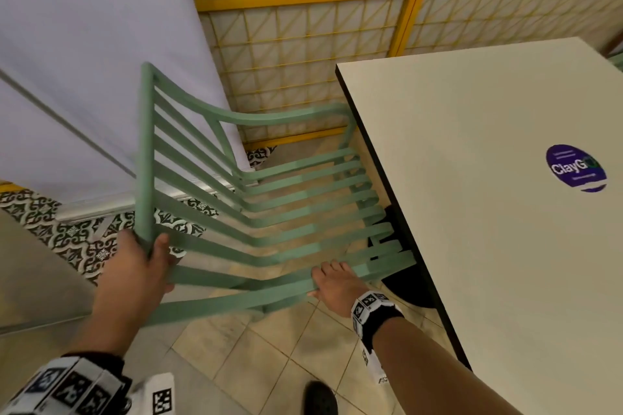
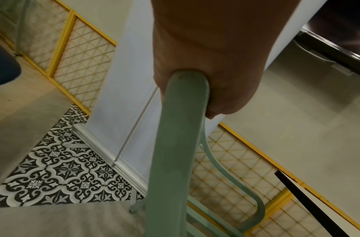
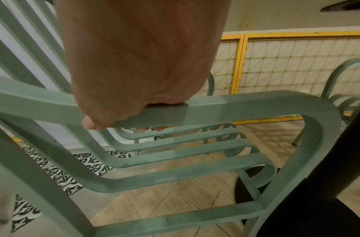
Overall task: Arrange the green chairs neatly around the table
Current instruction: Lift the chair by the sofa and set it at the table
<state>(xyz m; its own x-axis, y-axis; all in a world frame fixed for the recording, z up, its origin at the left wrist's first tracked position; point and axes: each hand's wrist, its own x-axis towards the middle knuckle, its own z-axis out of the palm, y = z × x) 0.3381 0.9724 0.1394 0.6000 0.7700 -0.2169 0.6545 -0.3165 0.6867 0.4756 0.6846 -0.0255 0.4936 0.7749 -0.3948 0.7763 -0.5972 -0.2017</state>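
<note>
A green slatted chair (image 1: 256, 199) stands beside the left edge of the white table (image 1: 488, 212), its seat front partly under the tabletop. My left hand (image 1: 141, 259) grips the near end of the chair's top back rail (image 2: 175, 144). My right hand (image 1: 333, 283) grips a seat slat near the chair's front; in the right wrist view the fingers (image 3: 122, 112) curl round the green slat (image 3: 215, 109). A second green chair (image 3: 345, 89) shows at the far right under the table.
A white panel (image 1: 84, 77) stands left of the chair. A yellow-framed lattice screen (image 1: 337, 44) runs along the back wall. The table's black pedestal (image 3: 327, 184) and base sit by the chair's front legs. The floor has beige tiles and a patterned black-and-white strip (image 1: 77, 239). My shoe (image 1: 320, 397) is below.
</note>
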